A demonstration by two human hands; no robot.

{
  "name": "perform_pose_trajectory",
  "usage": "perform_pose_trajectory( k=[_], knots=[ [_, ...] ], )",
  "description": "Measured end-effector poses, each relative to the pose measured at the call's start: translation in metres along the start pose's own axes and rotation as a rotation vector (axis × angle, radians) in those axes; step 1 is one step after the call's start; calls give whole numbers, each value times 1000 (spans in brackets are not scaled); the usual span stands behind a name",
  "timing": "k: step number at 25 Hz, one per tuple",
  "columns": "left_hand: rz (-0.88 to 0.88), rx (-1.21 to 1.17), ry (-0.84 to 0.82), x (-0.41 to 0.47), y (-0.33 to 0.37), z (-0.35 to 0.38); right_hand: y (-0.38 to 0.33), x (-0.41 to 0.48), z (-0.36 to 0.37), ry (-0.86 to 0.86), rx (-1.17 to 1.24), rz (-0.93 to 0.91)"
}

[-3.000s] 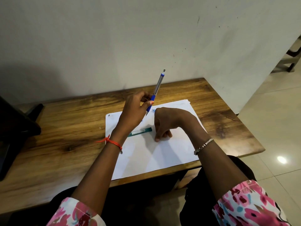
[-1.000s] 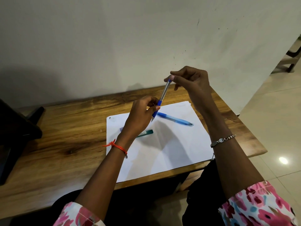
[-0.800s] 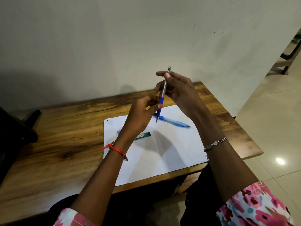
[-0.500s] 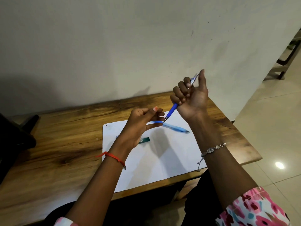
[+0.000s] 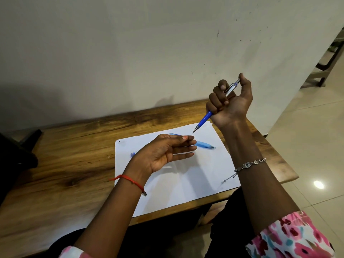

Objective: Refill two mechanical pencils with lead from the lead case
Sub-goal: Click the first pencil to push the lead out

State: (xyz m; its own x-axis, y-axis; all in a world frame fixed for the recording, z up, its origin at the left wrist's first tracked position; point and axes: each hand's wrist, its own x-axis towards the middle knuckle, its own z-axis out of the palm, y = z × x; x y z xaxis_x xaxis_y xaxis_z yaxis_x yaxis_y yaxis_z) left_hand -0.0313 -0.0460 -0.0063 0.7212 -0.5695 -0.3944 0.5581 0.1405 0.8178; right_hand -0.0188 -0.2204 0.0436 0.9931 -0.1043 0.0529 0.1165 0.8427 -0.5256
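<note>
Where left hand (image 5: pixel 163 153) hovers | lead case (image 5: pixel 132 154) half-hidden | right hand (image 5: pixel 229 103) grips pencil (image 5: pixel 203 120)

No legible text, label, brand, number or sign. Only a tiny dark mark at the far left corner of the sheet of paper (image 5: pixel 186 183), too small to read as writing. On the barrel of the pencil (image 5: pixel 205 118) held above the paper's far right corner, print, if any, too blurred to make out.
</note>
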Motion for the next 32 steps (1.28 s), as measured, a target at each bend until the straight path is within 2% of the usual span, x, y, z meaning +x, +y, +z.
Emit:
perform_pose_trajectory(
  k=[6,32],
  knots=[
    [-56,-33,22,-1,-1,2,-1,0,1,8,-75,5],
    [-78,-47,22,1,-2,6,-2,-1,4,38,-155,13]
  ],
)
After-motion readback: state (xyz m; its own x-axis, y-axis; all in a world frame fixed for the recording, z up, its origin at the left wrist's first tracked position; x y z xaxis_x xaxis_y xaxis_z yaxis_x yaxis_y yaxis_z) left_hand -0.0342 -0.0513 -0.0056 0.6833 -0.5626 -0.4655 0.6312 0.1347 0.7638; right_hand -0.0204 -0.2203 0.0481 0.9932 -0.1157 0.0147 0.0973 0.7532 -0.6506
